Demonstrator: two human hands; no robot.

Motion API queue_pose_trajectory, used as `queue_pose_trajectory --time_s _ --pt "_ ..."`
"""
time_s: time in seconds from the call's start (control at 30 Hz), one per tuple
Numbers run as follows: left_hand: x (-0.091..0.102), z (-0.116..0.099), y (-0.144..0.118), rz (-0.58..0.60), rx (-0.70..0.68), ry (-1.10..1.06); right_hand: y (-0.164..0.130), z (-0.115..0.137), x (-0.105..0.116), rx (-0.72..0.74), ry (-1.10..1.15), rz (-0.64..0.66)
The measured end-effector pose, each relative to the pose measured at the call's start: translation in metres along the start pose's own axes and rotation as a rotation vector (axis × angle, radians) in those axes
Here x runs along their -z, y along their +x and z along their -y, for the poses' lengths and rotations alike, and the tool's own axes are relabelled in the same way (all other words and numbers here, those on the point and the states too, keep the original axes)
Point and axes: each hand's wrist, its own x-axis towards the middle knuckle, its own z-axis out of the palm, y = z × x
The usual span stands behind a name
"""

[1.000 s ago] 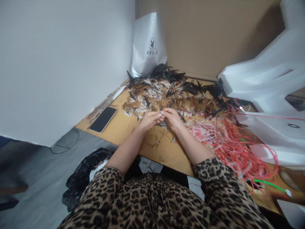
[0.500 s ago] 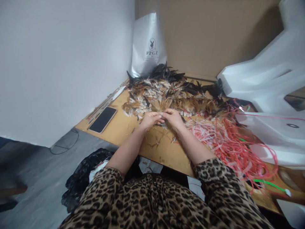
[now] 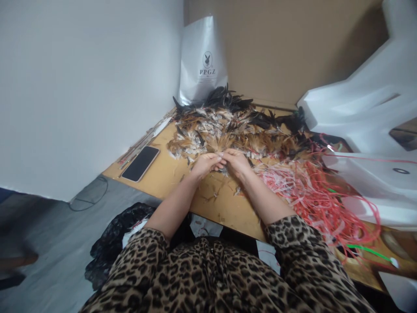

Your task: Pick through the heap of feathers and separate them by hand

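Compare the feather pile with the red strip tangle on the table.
The feather pile is brown, black and white; the red strip tangle is red and pink. The feather pile lies at the far side near the white bag, the red strip tangle to the right. The left hand and right hand meet at the feather pile, not the tangle. Both lie loose on the table.

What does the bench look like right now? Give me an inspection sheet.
Surface: wooden table, scuffed, stray bits scattered.
Job's things: small feather bundle pinched between both hands; feather pile behind.
Clutter: smartphone face up at left; red and pink plastic strips at right; white PPGZ bag; white foam pieces.
Grippers: left hand and right hand closed on the bundle, fingertips meeting.
Cables: thin cord on the floor.
Surroundings: white wall, brown board, black bag under the table.
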Motion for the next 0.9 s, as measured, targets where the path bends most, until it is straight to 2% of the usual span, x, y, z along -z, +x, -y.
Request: queue_pose_trajectory --time_s 0.1,0.2,0.37,0.5,0.7,0.8,0.9 --pt "0.000 -0.005 -0.001 -0.046 0.009 -0.044 0.002 0.005 0.003 -0.008 0.014 -0.022" --pt "0.002 -0.007 0.000 -0.115 0.009 -0.134 0.003 0.010 0.007 0.051 -0.071 -0.058" --pt "0.007 -0.004 0.004 -0.140 -0.014 -0.241 -0.002 0.016 0.007 0.340 -0.425 -0.078" --pt "0.009 -0.002 0.005 -0.147 -0.020 -0.318 -0.009 0.019 0.004 0.527 -0.757 -0.022" --pt "0.007 -0.004 0.003 -0.104 0.017 -0.367 -0.015 0.018 0.001 0.691 -1.306 -0.021" --pt "0.003 -0.006 0.001 -0.095 0.057 -0.345 -0.015 0.017 0.002 0.733 -1.409 -0.028" --pt "0.001 -0.007 -0.001 -0.074 0.072 -0.312 -0.015 0.017 0.002 0.740 -1.412 -0.047"
